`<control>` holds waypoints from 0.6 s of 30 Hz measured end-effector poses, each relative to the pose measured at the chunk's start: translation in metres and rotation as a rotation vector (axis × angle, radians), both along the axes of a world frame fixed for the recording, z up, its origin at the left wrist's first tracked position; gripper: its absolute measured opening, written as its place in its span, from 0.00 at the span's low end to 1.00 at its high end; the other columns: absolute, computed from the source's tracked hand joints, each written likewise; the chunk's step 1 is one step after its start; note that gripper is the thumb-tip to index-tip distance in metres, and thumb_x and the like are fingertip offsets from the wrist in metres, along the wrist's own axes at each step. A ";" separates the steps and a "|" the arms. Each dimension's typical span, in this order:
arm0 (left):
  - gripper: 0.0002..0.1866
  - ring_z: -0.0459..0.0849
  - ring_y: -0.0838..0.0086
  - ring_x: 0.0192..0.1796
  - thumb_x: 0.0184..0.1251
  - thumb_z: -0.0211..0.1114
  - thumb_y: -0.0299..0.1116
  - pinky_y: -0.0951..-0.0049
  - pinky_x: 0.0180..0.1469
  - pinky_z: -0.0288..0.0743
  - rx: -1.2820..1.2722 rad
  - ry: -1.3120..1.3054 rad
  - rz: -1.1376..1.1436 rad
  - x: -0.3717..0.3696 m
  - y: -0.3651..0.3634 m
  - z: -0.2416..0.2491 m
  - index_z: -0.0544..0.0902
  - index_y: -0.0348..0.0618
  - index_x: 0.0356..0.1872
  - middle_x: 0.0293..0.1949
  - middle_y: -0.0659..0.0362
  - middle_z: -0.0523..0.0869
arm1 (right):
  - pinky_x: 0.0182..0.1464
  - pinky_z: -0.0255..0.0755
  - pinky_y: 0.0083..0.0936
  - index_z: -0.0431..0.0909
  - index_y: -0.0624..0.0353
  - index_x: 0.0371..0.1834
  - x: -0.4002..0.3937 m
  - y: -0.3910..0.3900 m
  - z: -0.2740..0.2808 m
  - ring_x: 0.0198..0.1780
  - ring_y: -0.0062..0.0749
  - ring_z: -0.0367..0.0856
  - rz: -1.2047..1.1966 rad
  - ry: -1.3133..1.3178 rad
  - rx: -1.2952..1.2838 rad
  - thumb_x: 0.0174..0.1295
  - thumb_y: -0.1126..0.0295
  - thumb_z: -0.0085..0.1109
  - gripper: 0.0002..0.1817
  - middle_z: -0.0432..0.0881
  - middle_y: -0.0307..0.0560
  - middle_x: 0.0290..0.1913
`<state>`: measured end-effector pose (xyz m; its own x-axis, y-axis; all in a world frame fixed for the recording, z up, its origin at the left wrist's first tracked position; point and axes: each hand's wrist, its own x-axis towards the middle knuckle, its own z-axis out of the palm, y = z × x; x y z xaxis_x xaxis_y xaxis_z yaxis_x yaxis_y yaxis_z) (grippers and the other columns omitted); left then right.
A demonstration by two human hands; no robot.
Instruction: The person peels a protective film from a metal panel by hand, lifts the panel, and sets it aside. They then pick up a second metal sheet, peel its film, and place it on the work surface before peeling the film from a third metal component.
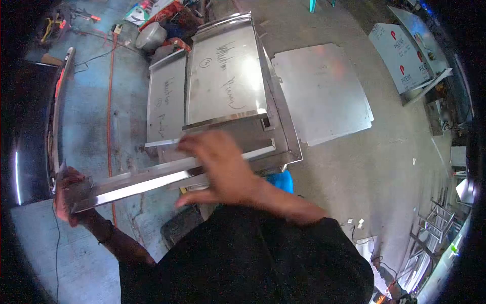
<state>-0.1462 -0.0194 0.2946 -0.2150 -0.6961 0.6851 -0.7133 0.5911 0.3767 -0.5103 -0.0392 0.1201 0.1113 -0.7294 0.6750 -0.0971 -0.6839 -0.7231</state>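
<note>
A long, bent sheet-metal strip [144,188] with a shiny face slants across in front of me. Its near left end is in the grip of my left hand [69,195], fingers curled around it. Over the strip's middle is my right hand [223,167], slightly blurred, its fingers spread and its thumb held apart below the strip. The strip's far right end lies over a metal-topped table [288,144]. Just beyond stand a large folded metal panel [225,76] and a narrower one [167,101], both with black handwriting.
Flat metal sheets [324,93] lie right of the table. Panels with red printed logos [400,55] lean at the far right. An orange cord [110,111] runs along the floor at left. A metal frame [435,220] stands at lower right, and a blue object [281,181] shows under the table.
</note>
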 end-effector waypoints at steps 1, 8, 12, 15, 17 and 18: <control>0.49 0.81 0.55 0.39 0.59 0.48 0.77 0.56 0.43 0.75 0.102 0.041 -0.092 0.034 0.003 0.002 0.81 0.28 0.41 0.37 0.44 0.83 | 0.59 0.69 0.45 0.74 0.64 0.54 -0.014 0.001 -0.020 0.54 0.50 0.78 -0.030 0.013 0.110 0.48 0.41 0.73 0.41 0.79 0.57 0.51; 0.58 0.81 0.48 0.50 0.44 0.47 0.87 0.38 0.66 0.64 0.120 0.318 -0.091 0.152 0.016 -0.027 0.80 0.33 0.50 0.42 0.45 0.85 | 0.58 0.68 0.30 0.77 0.64 0.52 -0.089 0.003 -0.162 0.54 0.35 0.77 -0.400 -0.395 0.843 0.78 0.47 0.37 0.29 0.80 0.50 0.53; 0.59 0.79 0.44 0.54 0.47 0.43 0.88 0.37 0.67 0.64 0.095 0.569 -0.170 0.170 0.032 -0.041 0.80 0.33 0.48 0.41 0.46 0.85 | 0.57 0.70 0.35 0.75 0.62 0.62 -0.066 0.012 -0.211 0.55 0.41 0.79 0.120 -0.560 1.192 0.71 0.34 0.43 0.38 0.82 0.53 0.56; 0.58 0.79 0.45 0.54 0.49 0.40 0.88 0.38 0.66 0.66 0.019 0.184 -0.075 0.105 0.026 -0.029 0.80 0.33 0.47 0.40 0.47 0.84 | 0.60 0.71 0.45 0.69 0.63 0.68 -0.029 0.010 -0.266 0.59 0.48 0.78 0.351 -0.621 1.426 0.68 0.30 0.43 0.45 0.78 0.58 0.61; 0.59 0.80 0.47 0.54 0.49 0.38 0.88 0.39 0.66 0.67 0.006 0.129 -0.087 0.102 0.028 -0.026 0.80 0.33 0.47 0.40 0.46 0.85 | 0.61 0.71 0.50 0.65 0.63 0.71 -0.022 0.007 -0.259 0.60 0.52 0.77 0.353 -0.648 1.653 0.67 0.29 0.43 0.47 0.76 0.60 0.63; 0.59 0.81 0.49 0.53 0.49 0.35 0.89 0.39 0.65 0.68 0.003 0.072 -0.118 0.100 0.031 -0.024 0.80 0.33 0.47 0.39 0.46 0.85 | 0.62 0.71 0.53 0.61 0.62 0.73 -0.028 0.003 -0.227 0.62 0.54 0.75 0.533 -0.726 1.749 0.65 0.29 0.46 0.49 0.72 0.62 0.66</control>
<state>-0.0460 0.0117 0.2701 -0.2453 -0.6708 0.6999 -0.6100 0.6679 0.4263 -0.5381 -0.0366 -0.1070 0.5883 -0.5263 -0.6140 0.4180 0.8478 -0.3262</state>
